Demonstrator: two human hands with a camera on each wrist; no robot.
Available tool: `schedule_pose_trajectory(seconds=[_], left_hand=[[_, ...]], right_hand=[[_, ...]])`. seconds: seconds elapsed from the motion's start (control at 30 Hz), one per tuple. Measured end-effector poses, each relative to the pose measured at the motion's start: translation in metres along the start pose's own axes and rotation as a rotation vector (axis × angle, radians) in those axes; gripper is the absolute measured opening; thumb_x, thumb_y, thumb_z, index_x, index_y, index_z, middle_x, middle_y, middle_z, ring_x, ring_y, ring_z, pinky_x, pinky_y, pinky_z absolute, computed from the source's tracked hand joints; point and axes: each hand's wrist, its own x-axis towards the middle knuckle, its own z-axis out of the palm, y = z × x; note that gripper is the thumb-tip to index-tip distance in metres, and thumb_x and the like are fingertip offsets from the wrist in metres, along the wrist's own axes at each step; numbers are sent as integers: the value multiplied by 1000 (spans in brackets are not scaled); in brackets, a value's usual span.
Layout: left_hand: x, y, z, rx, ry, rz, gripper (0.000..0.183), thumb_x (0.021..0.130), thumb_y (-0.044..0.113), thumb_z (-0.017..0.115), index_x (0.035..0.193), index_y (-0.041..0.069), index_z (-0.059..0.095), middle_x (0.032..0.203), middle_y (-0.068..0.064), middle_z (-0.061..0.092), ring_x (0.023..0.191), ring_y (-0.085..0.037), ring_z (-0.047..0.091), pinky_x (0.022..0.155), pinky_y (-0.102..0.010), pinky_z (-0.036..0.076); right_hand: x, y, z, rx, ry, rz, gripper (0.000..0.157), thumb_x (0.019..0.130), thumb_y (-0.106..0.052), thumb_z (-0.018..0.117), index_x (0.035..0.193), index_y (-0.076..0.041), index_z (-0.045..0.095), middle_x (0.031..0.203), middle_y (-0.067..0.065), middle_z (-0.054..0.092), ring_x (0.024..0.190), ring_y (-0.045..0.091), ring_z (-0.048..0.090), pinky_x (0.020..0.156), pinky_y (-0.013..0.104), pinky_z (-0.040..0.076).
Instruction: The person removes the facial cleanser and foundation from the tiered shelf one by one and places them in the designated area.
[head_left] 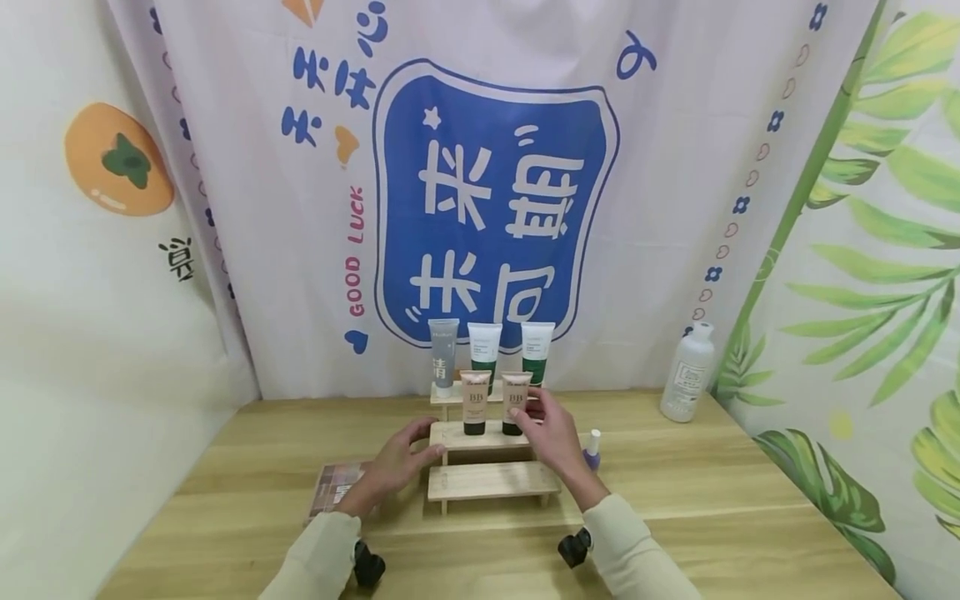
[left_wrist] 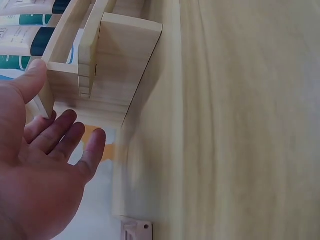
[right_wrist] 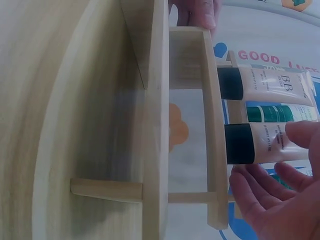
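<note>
A three-tier wooden display stand (head_left: 495, 482) sits mid-table. On its middle tier, two pink BB cream tubes stand upright on black caps: the left BB cream tube (head_left: 474, 402) and the right BB cream tube (head_left: 513, 396). My right hand (head_left: 551, 431) holds the right one, thumb in front and fingers behind and beside it. In the right wrist view, that tube (right_wrist: 270, 142) lies beneath the thumb. My left hand (head_left: 401, 457) grips the left end of the middle tier. The left wrist view shows its thumb (left_wrist: 34, 80) against the shelf end.
On the top tier stand a grey tube (head_left: 443, 358) and two white-and-green tubes, one a left tube (head_left: 483, 343) and one a right tube (head_left: 537, 342). A makeup palette (head_left: 337, 487) lies left, a purple nail polish bottle (head_left: 592, 454) right, a white bottle (head_left: 687, 375) far right.
</note>
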Motion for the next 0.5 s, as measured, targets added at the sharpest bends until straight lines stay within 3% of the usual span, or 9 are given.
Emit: schedule_pose_trajectory(seconds=[0.2, 0.3, 0.5], left_hand=[[0, 1, -1, -10, -38, -10, 60, 93, 27, 69, 142, 1, 45, 137, -21, 55, 131, -42, 47, 109, -56, 37], [-1, 0, -3, -9, -59, -12, 60, 93, 28, 68, 141, 1, 46, 137, -21, 54, 131, -42, 46, 109, -56, 37], [3, 2, -8, 38, -65, -10, 61, 92, 34, 69, 141, 6, 47, 139, -17, 54, 131, -39, 47, 108, -55, 39]], right_hand=[[-2, 6, 1, -52, 33, -36, 29, 94, -23, 67, 119, -10, 62, 108, 8, 69, 98, 23, 66, 82, 36, 57], [-6, 6, 0, -25, 43, -40, 26, 93, -22, 68, 115, -9, 63, 104, 8, 70, 93, 21, 66, 75, 33, 59], [-29, -9, -5, 95, -59, -44, 27, 94, -18, 67, 115, -3, 61, 100, 12, 68, 83, 20, 67, 65, 30, 60]])
